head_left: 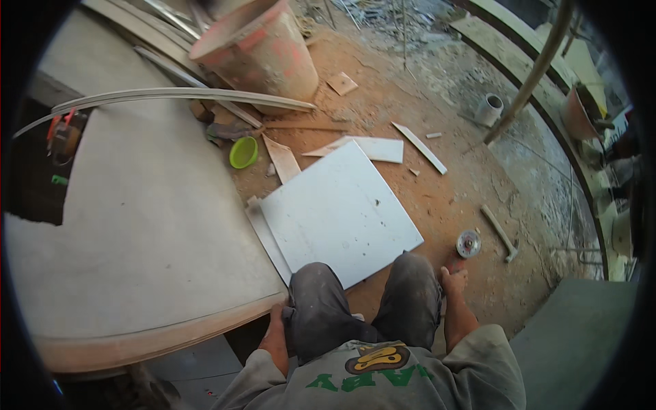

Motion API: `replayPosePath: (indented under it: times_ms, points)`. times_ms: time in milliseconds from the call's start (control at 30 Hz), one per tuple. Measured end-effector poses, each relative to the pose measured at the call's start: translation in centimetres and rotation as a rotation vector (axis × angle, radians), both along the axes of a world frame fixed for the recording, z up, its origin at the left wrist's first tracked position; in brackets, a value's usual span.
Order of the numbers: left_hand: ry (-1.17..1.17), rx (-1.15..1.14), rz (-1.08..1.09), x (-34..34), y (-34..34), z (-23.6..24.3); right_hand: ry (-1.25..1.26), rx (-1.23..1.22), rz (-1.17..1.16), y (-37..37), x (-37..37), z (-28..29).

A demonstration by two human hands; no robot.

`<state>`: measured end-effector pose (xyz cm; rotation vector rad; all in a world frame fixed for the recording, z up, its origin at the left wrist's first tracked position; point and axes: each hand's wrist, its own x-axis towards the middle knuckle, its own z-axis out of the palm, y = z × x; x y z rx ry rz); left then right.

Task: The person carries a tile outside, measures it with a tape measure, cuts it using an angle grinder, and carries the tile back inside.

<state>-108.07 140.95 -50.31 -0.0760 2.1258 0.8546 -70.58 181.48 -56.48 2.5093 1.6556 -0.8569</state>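
Note:
Out to the right of my knee, my right hand (454, 281) is wrapped round the red body of an angle grinder (458, 260). Its round metal disc (468, 243) points away from me. My left hand (277, 316) is low beside my left knee, close to the rounded edge of a large pale slab (157, 232); its fingers are mostly hidden. A square white tile (342, 212) with a few dark specks lies in front of my knees. Under its left side a narrow pale strip (268, 239) sticks out.
White tile offcuts (369, 149) and a thin strip (419, 148) lie on the dusty orange floor. A hammer (500, 234) rests right of the grinder. Farther off are a large dirty bucket (263, 58), a green bowl (244, 152), a pipe piece (489, 109) and a slanting pole (533, 75).

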Motion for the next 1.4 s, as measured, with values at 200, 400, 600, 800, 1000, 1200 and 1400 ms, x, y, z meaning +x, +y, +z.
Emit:
replayPosePath:
  times_ms: [200, 400, 600, 800, 1000, 1200, 1400]
  points:
    - [-0.075, -0.131, 0.131, 3.0, 3.4, 17.7, 0.400, -0.238, 0.168, -1.0, -4.8, 16.5]
    - [-0.105, -0.146, -0.372, 7.1, 2.6, 30.7, -0.004, -0.353, 1.301, -9.1, -9.7, 34.0]
    - [0.042, -0.126, 0.039, 15.3, -4.6, 39.6, -0.143, -0.534, 1.982, -5.8, -8.2, 39.8]
    - [-0.070, 0.025, 0.806, 25.5, -15.5, 46.3, -0.309, -0.491, 1.820, -2.6, -14.4, 45.3]
    - [0.051, 0.023, 1.102, 26.8, -23.9, 43.2, -0.258, -0.446, 1.935, -12.8, -23.9, 46.3]
    - [-0.100, -0.063, 1.129, 23.6, -39.1, 40.6, -0.228, -0.584, 2.112, -36.2, -30.5, 45.9]
    - [0.106, -0.178, 1.132, 18.2, -60.0, 43.1, 0.039, -0.885, 2.349, -59.7, -35.7, 51.2]
